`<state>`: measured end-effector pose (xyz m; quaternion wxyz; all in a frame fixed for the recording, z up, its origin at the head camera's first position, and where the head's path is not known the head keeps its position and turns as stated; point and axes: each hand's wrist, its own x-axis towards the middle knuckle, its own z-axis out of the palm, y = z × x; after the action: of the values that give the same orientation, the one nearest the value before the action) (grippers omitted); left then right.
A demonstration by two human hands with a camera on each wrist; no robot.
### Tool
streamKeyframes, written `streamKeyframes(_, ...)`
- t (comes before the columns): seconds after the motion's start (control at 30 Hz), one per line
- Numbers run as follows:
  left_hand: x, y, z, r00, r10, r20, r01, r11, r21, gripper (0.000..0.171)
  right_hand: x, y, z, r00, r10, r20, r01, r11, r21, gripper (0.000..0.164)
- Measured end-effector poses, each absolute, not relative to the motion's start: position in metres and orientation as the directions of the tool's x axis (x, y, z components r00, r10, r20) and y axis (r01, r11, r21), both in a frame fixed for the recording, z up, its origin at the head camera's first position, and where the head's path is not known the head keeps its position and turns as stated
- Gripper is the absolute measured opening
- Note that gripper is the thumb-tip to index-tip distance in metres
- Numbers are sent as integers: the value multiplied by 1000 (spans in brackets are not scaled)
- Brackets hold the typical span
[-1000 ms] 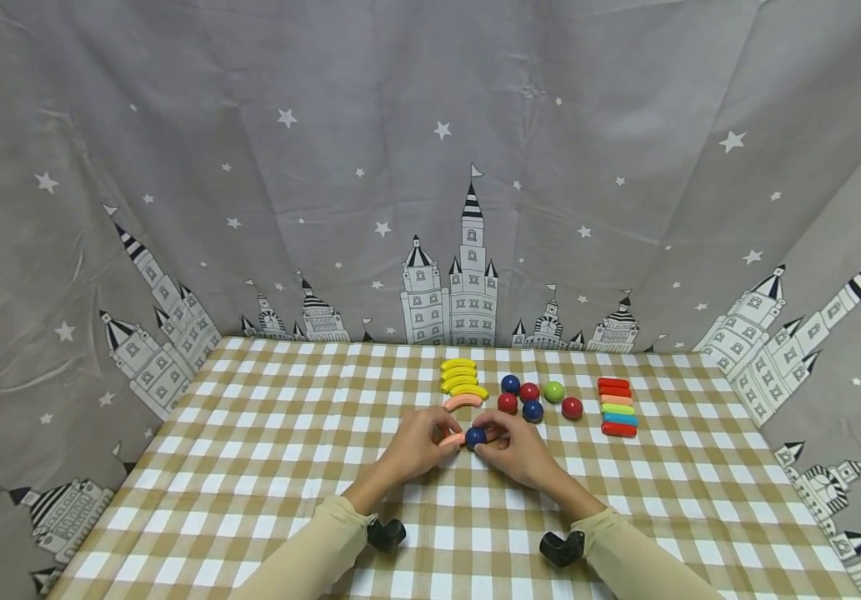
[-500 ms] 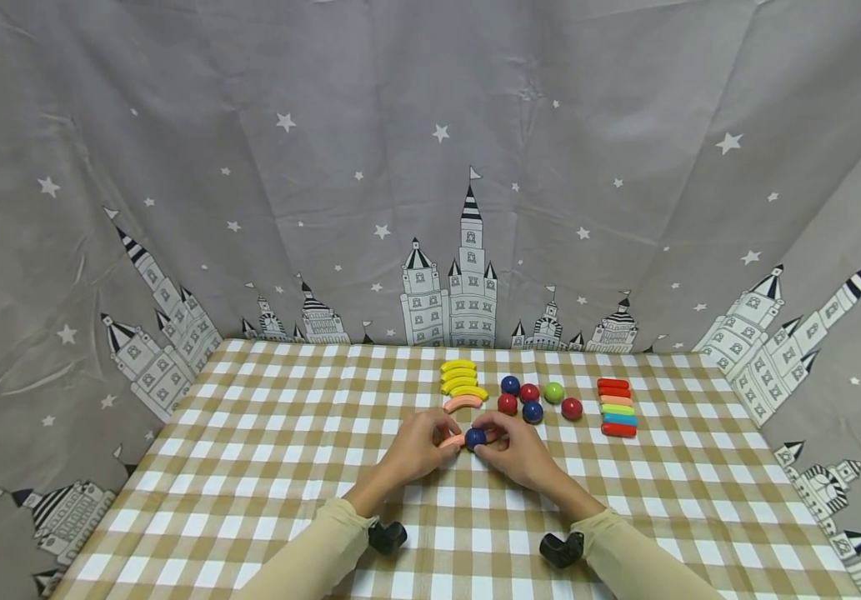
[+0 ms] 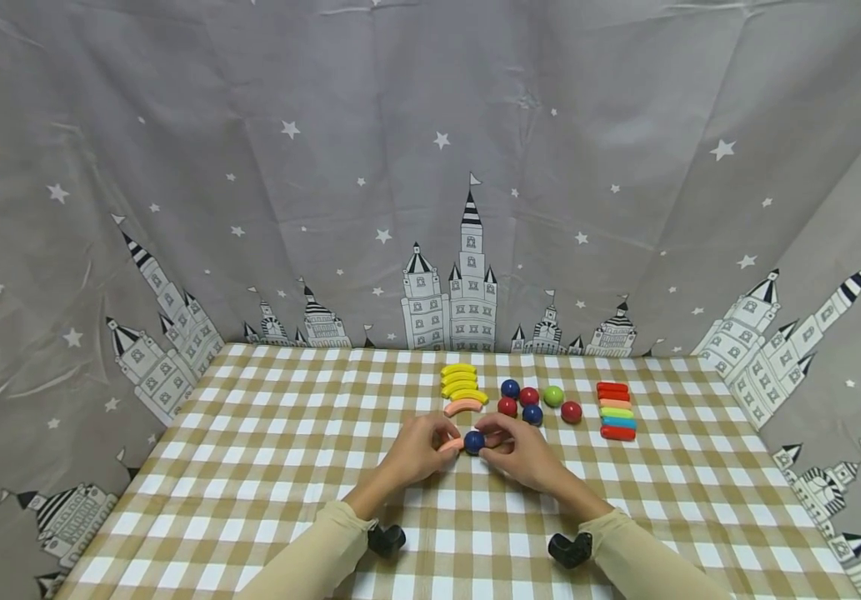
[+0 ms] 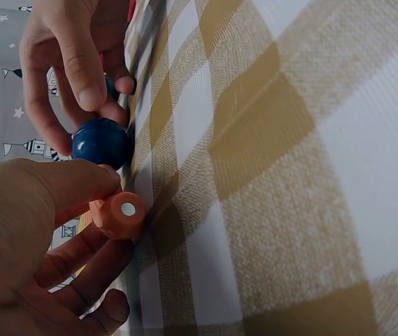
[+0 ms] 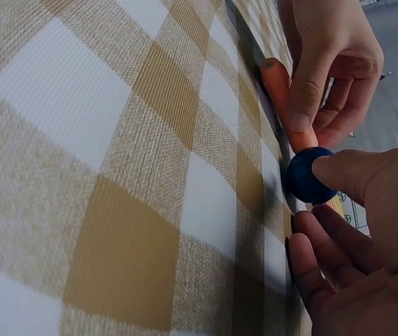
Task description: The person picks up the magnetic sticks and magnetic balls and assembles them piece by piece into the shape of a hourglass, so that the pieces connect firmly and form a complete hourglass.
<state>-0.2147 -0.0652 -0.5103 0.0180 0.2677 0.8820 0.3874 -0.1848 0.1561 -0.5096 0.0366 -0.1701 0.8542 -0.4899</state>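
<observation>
My left hand pinches an orange stick between thumb and fingers, low over the checked cloth. A white disc shows in the stick's near end. At the stick's other end sits a dark blue ball, which appears to touch it. My right hand is just right of the ball, fingers parted around its side. In the right wrist view the thumb overlaps the ball's edge; whether it touches is unclear. Beyond the hands in the head view lies a curved orange stick, below several yellow curved sticks.
Behind my right hand lie loose balls: blue, red and green among them. Farther right is a column of short straight sticks in several colours. A grey castle-print curtain closes off the table's back edge.
My right fingers have eased slightly right, away from the blue ball, and spread a little. The left hand keeps its pinch on the orange stick. The head view has tilted slightly.
</observation>
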Motion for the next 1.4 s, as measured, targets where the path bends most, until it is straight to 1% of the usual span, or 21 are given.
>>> streamKeyframes(0.3, -214, -66, -510, -862, 484, 149, 437, 562, 702, 10, -182, 162, -506, -949, -303, 91, -236, 487, -841, 37)
streamKeyframes(0.67, -213, -69, -509, -851, 494, 177, 463, 549, 696, 7, -184, 168, -506, -952, -281, 119, -254, 512, -820, 37)
streamKeyframes(0.83, -212, -75, -510, -860, 489, 145, 433, 549, 714, 9, -186, 165, -508, -955, -265, 133, -259, 526, -810, 35)
streamKeyframes(0.97, -209, -84, -508, -868, 478, 134, 412, 542, 733, 6, -187, 161, -509, -953, -256, 159, -275, 523, -807, 35)
streamKeyframes(1.27, -203, -104, -505, -878, 455, 149, 410, 556, 723, 9, -196, 145, -508, -953, -237, 187, -288, 523, -802, 42)
streamKeyframes(1.4, -203, -108, -505, -875, 460, 148, 418, 567, 710, 16, -203, 139, -510, -953, -213, 213, -297, 538, -789, 47)
